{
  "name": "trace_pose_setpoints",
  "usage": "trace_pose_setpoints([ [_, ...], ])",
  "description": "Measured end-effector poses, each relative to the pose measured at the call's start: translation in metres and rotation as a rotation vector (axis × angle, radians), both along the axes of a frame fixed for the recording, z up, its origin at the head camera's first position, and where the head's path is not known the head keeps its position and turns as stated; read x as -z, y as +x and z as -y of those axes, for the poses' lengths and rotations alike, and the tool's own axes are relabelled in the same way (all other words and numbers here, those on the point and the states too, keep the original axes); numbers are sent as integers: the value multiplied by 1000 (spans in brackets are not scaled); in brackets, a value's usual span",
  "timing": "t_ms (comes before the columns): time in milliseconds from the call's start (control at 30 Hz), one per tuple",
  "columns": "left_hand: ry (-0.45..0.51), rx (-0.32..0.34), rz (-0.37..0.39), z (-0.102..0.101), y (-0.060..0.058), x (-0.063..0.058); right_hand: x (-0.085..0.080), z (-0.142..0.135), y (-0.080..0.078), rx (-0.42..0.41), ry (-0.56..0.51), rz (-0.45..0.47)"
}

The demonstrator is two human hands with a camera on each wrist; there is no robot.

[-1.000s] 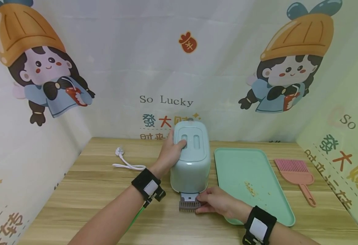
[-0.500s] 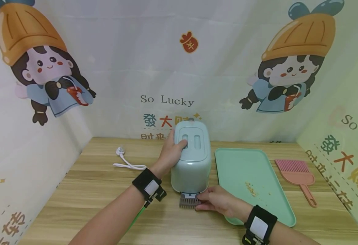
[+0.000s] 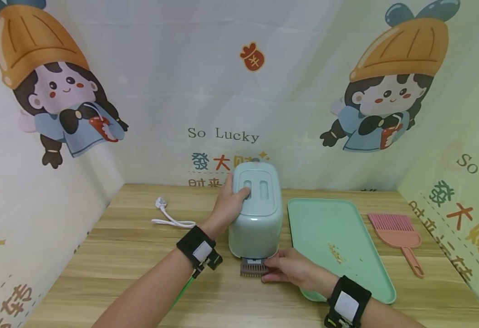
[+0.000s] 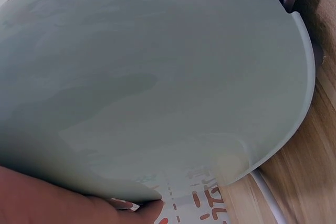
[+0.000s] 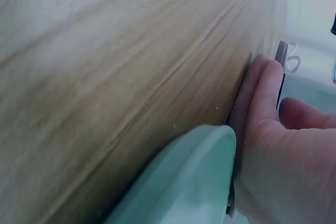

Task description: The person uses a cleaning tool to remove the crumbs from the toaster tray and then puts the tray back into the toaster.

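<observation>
A pale mint toaster (image 3: 255,237) with a lidded top stands on the wooden table. My left hand (image 3: 228,206) grips it at the upper left, thumb on the lid's slot-shaped recess and fingers on its far-left side. In the left wrist view the toaster's side (image 4: 157,77) fills most of the picture. From the toaster's front base sticks out a crumb tray (image 3: 252,269) with a dark grey ribbed end; a little of its metal plate shows. My right hand (image 3: 290,269) pinches the right end of this piece. In the right wrist view the fingers (image 5: 265,90) lie close to the tabletop.
A green serving tray (image 3: 317,218) with crumbs (image 3: 335,253) lies right of the toaster, under the right forearm. Beyond it is a pink brush (image 3: 399,234). A white power cord (image 3: 174,222) with its plug lies at left. A printed cloth (image 3: 161,91) hangs behind.
My right hand has pushed the crumb tray further into the toaster, so less of its metal plate shows. The left hand has stayed on the toaster.
</observation>
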State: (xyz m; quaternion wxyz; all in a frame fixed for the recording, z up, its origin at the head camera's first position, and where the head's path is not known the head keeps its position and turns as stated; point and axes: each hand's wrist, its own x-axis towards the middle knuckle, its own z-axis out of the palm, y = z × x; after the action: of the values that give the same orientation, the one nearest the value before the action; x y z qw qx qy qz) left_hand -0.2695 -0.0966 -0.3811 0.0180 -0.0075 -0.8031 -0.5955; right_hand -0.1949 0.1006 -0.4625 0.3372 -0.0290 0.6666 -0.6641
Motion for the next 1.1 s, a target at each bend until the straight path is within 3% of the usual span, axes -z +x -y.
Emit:
trace_pose_setpoints([
  [133,19,32,15,8,3,4,-2,-3,4,-50,65,-83],
  [267,10,56,40,24,14,9,-9,-8,7,-77,169,-214],
  [400,-54,101,-17,42,31,19,-19,-19,9,-85,350,-511],
  [533,-163,179,-134,56,52,39,-20,-25,11,-28,477,-767],
  [667,-242,234,-218,60,70,56,-12,-25,12,19,497,-786],
  [867,-428,233,-164,51,86,78,1,-22,10,-4,546,-829],
  [967,-417,259,-186,46,88,87,7,-18,6,-24,525,-896],
  [1100,-366,285,-282,40,87,93,11,-12,3,-43,476,-949],
])
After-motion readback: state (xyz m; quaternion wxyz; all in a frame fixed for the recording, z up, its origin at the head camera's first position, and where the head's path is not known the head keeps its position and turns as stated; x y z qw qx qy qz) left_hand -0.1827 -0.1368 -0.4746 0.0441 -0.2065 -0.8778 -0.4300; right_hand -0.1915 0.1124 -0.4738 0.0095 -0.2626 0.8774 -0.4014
